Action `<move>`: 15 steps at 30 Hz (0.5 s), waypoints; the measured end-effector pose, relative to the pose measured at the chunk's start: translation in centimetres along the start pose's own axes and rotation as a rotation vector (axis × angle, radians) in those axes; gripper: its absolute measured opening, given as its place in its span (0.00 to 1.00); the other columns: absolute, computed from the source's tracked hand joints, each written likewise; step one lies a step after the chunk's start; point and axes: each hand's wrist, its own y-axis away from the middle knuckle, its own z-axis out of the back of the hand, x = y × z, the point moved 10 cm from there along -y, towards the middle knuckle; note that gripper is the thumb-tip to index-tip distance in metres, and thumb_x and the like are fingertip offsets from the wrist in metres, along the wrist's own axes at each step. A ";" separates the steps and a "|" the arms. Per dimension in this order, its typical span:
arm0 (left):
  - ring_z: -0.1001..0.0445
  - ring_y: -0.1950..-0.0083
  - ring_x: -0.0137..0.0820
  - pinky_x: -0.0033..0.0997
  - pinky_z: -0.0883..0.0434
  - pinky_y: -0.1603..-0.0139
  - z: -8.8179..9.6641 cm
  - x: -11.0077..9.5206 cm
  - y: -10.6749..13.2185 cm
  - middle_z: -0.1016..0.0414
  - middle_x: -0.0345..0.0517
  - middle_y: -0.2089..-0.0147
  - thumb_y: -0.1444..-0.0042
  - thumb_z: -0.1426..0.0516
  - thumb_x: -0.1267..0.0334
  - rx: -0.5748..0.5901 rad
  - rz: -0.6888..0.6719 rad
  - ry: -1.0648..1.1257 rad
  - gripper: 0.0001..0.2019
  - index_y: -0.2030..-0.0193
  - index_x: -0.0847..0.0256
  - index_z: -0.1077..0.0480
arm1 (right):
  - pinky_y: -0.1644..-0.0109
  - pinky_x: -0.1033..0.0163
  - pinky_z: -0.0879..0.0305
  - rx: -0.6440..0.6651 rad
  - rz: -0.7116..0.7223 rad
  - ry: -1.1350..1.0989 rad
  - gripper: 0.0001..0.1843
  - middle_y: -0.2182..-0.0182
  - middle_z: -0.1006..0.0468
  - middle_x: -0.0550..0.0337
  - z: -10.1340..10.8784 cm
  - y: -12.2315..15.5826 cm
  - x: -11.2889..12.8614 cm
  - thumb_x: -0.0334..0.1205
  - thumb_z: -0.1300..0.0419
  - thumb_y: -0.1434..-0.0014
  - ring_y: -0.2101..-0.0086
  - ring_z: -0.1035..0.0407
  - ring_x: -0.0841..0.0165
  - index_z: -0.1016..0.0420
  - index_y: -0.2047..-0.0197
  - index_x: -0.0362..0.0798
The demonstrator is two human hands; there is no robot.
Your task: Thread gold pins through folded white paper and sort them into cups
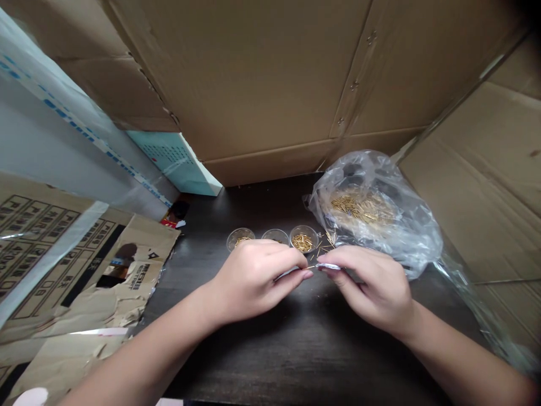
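Over the dark table, my left hand [266,276] pinches a thin gold-coloured pin [310,268] between thumb and forefinger. Facing it, my right hand [372,282] is closed on a small flat whitish piece [328,265], whose kind I cannot make out. The pin's tip and this piece nearly meet; whether they touch is unclear. Just beyond my hands stand three small clear cups: a left cup [231,241] with gold pieces, a middle cup [274,232] partly hidden by my left hand, and a right cup [303,230] holding short gold pins. Loose gold pins [324,248] lie beside it.
A clear plastic bag [406,237] with many gold pins sits at the right back of the table [270,355]. Cardboard walls [253,84] rise behind and at right. Torn printed cardboard [63,254] and a light-blue printed box [173,160] border the left.
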 end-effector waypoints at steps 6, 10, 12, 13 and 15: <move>0.31 0.70 0.24 0.28 0.37 0.67 0.0 -0.4 0.4 0.26 0.39 0.69 0.34 0.42 0.66 0.008 -0.031 -0.031 0.05 0.61 0.63 0.27 | 0.56 0.62 0.28 0.129 0.056 0.057 0.12 0.60 0.19 0.58 -0.7 0.5 -0.2 0.27 0.43 0.34 0.61 0.25 0.70 0.29 0.49 0.48; 0.31 0.70 0.24 0.29 0.38 0.67 -0.1 -0.4 0.7 0.26 0.40 0.70 0.33 0.43 0.66 0.014 -0.023 -0.044 0.06 0.61 0.63 0.27 | 0.55 0.61 0.28 0.152 0.069 0.071 0.13 0.60 0.19 0.58 -0.8 0.6 -0.4 0.28 0.44 0.33 0.60 0.24 0.69 0.29 0.48 0.49; 0.31 0.71 0.24 0.30 0.38 0.68 -0.2 -0.3 0.8 0.26 0.40 0.70 0.33 0.43 0.65 0.011 -0.020 -0.051 0.06 0.61 0.63 0.27 | 0.56 0.61 0.28 0.162 0.068 0.066 0.12 0.60 0.19 0.58 -0.9 0.6 -0.4 0.28 0.44 0.33 0.61 0.24 0.69 0.29 0.48 0.49; 0.32 0.71 0.25 0.30 0.38 0.68 -0.2 -0.3 0.8 0.26 0.40 0.70 0.33 0.43 0.65 0.010 -0.022 -0.059 0.06 0.61 0.63 0.27 | 0.57 0.61 0.28 0.169 0.069 0.063 0.12 0.60 0.19 0.58 -1.0 0.6 -0.4 0.29 0.44 0.33 0.61 0.24 0.69 0.29 0.48 0.49; 0.33 0.71 0.25 0.31 0.39 0.69 -0.4 -0.5 0.7 0.27 0.39 0.71 0.33 0.43 0.65 0.015 -0.036 -0.087 0.07 0.63 0.63 0.27 | 0.57 0.61 0.28 0.187 0.072 0.055 0.11 0.60 0.19 0.58 -1.4 0.6 -0.3 0.29 0.44 0.32 0.61 0.24 0.69 0.29 0.48 0.49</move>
